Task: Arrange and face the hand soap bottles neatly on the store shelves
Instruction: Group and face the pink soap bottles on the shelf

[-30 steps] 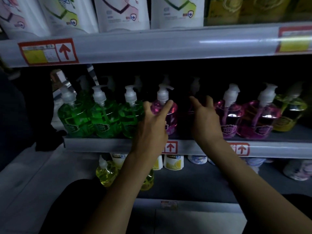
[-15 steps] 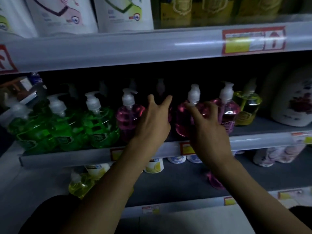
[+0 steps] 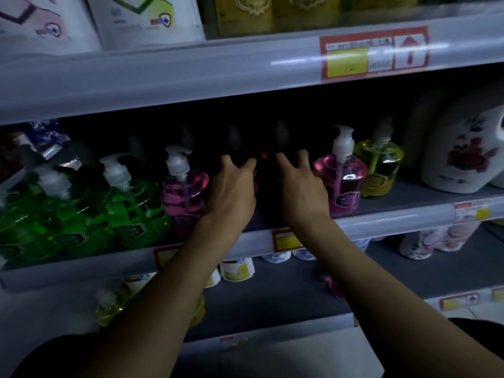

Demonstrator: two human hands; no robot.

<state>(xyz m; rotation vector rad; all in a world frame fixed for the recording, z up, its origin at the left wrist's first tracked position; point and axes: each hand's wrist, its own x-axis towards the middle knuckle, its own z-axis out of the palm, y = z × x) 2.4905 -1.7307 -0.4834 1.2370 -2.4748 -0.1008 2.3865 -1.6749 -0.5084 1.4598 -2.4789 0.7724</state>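
Observation:
Pump bottles of hand soap stand along the middle shelf (image 3: pixel 395 216): several green bottles (image 3: pixel 131 211) at the left, a pink bottle (image 3: pixel 185 197), a dark gap, another pink bottle (image 3: pixel 341 181) and a yellow bottle (image 3: pixel 379 167). My left hand (image 3: pixel 231 192) and my right hand (image 3: pixel 300 186) reach into that gap side by side, fingers apart and pointing at the back. Between the fingertips a pink glint (image 3: pixel 266 155) shows on a shadowed bottle. Whether either hand grips it is hidden. Faint pump heads (image 3: pixel 281 132) stand in the back row.
A large white floral jug (image 3: pixel 463 156) stands at the shelf's right end. White refill pouches (image 3: pixel 147 20) fill the top shelf. On the lower shelf (image 3: pixel 272 290) are a yellow soap bottle (image 3: pixel 109 306) and small tubs (image 3: pixel 237 270). Price tags line the rails.
The view has swung right and closer. Both hands have pushed deeper into the shelf. The pink bottle under my right hand half a second ago no longer shows at the front.

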